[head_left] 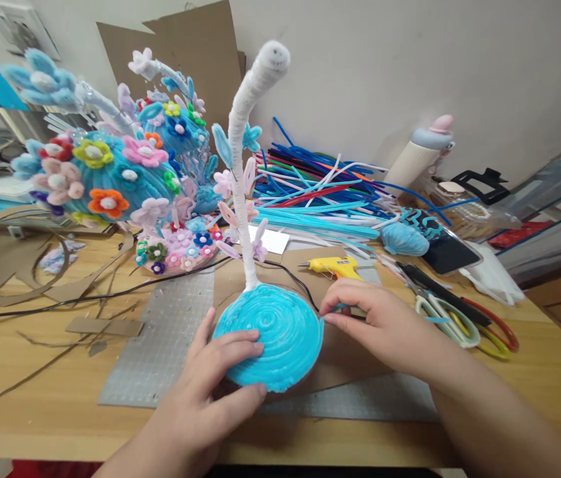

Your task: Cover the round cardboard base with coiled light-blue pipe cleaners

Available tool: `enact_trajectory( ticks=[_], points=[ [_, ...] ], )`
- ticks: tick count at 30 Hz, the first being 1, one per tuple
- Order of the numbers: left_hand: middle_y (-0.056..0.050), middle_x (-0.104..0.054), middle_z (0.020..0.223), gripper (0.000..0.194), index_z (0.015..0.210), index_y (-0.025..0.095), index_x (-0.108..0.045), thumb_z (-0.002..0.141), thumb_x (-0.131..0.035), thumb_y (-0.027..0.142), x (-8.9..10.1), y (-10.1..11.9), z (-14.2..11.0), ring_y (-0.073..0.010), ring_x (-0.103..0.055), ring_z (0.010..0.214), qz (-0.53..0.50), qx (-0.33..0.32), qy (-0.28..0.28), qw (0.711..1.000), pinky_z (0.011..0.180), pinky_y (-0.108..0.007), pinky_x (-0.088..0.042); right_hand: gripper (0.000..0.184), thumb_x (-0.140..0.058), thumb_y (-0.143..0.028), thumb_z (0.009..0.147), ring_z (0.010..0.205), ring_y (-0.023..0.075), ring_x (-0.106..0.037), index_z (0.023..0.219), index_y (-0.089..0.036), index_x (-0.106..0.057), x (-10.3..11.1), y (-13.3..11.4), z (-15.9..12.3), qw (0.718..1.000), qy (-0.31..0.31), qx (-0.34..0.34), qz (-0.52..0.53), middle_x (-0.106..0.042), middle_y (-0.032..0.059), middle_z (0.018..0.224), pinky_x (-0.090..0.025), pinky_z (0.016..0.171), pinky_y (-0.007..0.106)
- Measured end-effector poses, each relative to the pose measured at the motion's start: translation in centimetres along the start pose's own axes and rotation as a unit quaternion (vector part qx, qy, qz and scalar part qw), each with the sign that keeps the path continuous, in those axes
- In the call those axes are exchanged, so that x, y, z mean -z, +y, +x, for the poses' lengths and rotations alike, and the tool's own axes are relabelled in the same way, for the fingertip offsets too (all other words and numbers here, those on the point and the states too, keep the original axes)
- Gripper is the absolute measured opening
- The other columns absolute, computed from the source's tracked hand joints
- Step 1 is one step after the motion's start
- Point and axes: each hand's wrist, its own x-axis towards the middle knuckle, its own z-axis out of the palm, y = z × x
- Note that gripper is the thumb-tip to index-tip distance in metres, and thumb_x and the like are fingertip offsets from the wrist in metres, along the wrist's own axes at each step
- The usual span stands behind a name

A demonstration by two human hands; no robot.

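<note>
1. The blue coiled disc (290, 332) lies on brown cardboard (350, 362), over a grey mat (141, 372); the wrapped white stem (238, 146) rises from its far rim.
2. The left hand (205, 382) rests on the disc's left and near side, fingers spread on the coils, thumb by the near edge; it grips nothing clear of the disc.
3. The right hand (397, 322) is nearer the right rim, just outside it. Its thumb and forefinger are closed in a pinch on a thin blue strand (321, 326).
4. The strand's visible end section runs along that rim, roughly lengthwise to the edge, left of the pinching fingertips.
5. The yellow glue gun (332, 266) lies beyond the right hand.
</note>
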Motion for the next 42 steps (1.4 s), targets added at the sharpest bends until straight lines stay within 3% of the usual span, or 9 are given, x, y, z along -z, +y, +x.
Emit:
enact_trajectory(
  ticks=[5, 11, 15, 21, 27, 29, 34, 39, 42],
  points=[
    [-0.002, -0.058, 0.120, 0.027, 0.102, 0.025, -0.057, 0.085, -0.056, 0.004, 0.1, 0.0, 0.1, -0.0219, -0.055, 0.117, 0.008, -0.010, 0.011, 1.000, 0.110, -0.067, -0.024, 0.009, -0.057, -0.020, 0.086, 0.085, 0.0190, -0.059, 0.085, -0.024, -0.064, -0.1, 0.5, 0.2, 1.000, -0.003, -0.019, -0.019, -0.066, 0.0005, 0.090, -0.044, 0.078, 0.036],
    [0.002, -0.060, 0.122, 0.025, 0.102, 0.032, -0.060, 0.085, -0.059, 0.013, -0.2, -0.4, -0.8, -0.0209, -0.053, 0.122, 0.025, 0.018, -0.014, 0.999, 0.116, -0.059, -0.019, 0.013, -0.055, -0.016, 0.087, 0.086, 0.0194, -0.059, 0.084, -0.024, -0.064, 0.0, 0.5, 0.8, 0.999, -0.019, -0.010, -0.050, -0.066, 0.0006, 0.090, -0.041, 0.081, 0.038],
    [0.001, -0.061, 0.119, 0.028, 0.103, 0.030, -0.058, 0.085, -0.057, 0.008, -0.1, -0.3, -0.5, -0.0200, -0.054, 0.119, 0.014, 0.005, -0.008, 1.000, 0.116, -0.059, -0.018, 0.013, -0.057, -0.015, 0.087, 0.091, 0.0201, -0.059, 0.083, -0.025, -0.065, 0.1, 0.1, 1.0, 0.997, -0.021, -0.004, -0.072, -0.067, 0.0000, 0.091, -0.037, 0.085, 0.040],
    [0.001, -0.064, 0.114, 0.029, 0.106, 0.027, -0.056, 0.086, -0.053, 0.006, 0.2, 0.1, 0.4, -0.0154, -0.056, 0.116, 0.000, 0.022, -0.002, 1.000, 0.119, -0.049, -0.015, 0.003, -0.063, -0.023, 0.085, 0.095, 0.0222, -0.058, 0.084, -0.026, -0.063, 0.2, -0.1, 1.3, 0.994, -0.017, -0.015, -0.110, -0.068, -0.0013, 0.093, -0.031, 0.091, 0.047],
    [0.000, -0.065, 0.111, 0.027, 0.109, 0.025, -0.056, 0.088, -0.051, 0.009, 0.1, 0.1, 0.3, -0.0157, -0.058, 0.113, 0.003, 0.036, 0.001, 0.999, 0.120, -0.048, -0.014, 0.011, -0.066, -0.024, 0.081, 0.109, 0.0238, -0.053, 0.089, -0.027, -0.060, -0.2, 0.5, 1.1, 0.990, 0.043, 0.015, -0.133, -0.063, 0.0001, 0.108, -0.016, 0.103, 0.058],
    [0.000, -0.065, 0.112, 0.029, 0.108, 0.027, -0.056, 0.088, -0.051, 0.008, 0.1, 0.1, 0.1, -0.0163, -0.057, 0.114, 0.005, 0.033, -0.004, 0.999, 0.119, -0.050, -0.015, 0.013, -0.067, -0.024, 0.080, 0.112, 0.0249, -0.050, 0.090, -0.027, -0.060, -0.5, 0.6, 0.8, 0.989, 0.073, 0.012, -0.126, -0.059, 0.0015, 0.112, -0.020, 0.103, 0.057],
    [0.001, -0.061, 0.119, 0.028, 0.104, 0.030, -0.057, 0.086, -0.054, 0.008, 0.1, -0.2, -0.4, -0.0185, -0.053, 0.120, 0.007, 0.021, -0.016, 1.000, 0.117, -0.057, -0.017, 0.004, -0.060, -0.020, 0.083, 0.096, 0.0219, -0.055, 0.080, -0.023, -0.058, -1.2, 0.6, 0.4, 0.998, 0.059, -0.010, -0.010, -0.059, 0.0033, 0.096, -0.043, 0.085, 0.042],
    [-0.001, -0.055, 0.124, 0.028, 0.102, 0.027, -0.057, 0.085, -0.056, 0.004, 0.4, 0.0, -0.3, -0.0227, -0.051, 0.121, -0.003, 0.000, -0.017, 1.000, 0.112, -0.066, -0.020, 0.008, -0.051, -0.021, 0.086, 0.084, 0.0175, -0.056, 0.081, -0.022, -0.057, -2.5, 1.0, 0.2, 0.986, 0.036, -0.049, 0.153, -0.059, 0.0016, 0.087, -0.046, 0.077, 0.035],
    [-0.003, -0.054, 0.123, 0.030, 0.103, 0.024, -0.056, 0.084, -0.055, 0.000, 0.6, 0.0, -0.2, -0.0229, -0.052, 0.119, -0.012, -0.011, -0.024, 1.000, 0.110, -0.069, -0.020, 0.013, -0.050, -0.032, 0.090, 0.080, 0.0150, -0.056, 0.084, -0.022, -0.055, -3.4, 1.0, 0.1, 0.953, 0.024, -0.097, 0.288, -0.056, -0.0011, 0.082, -0.047, 0.077, 0.033]
  ],
)
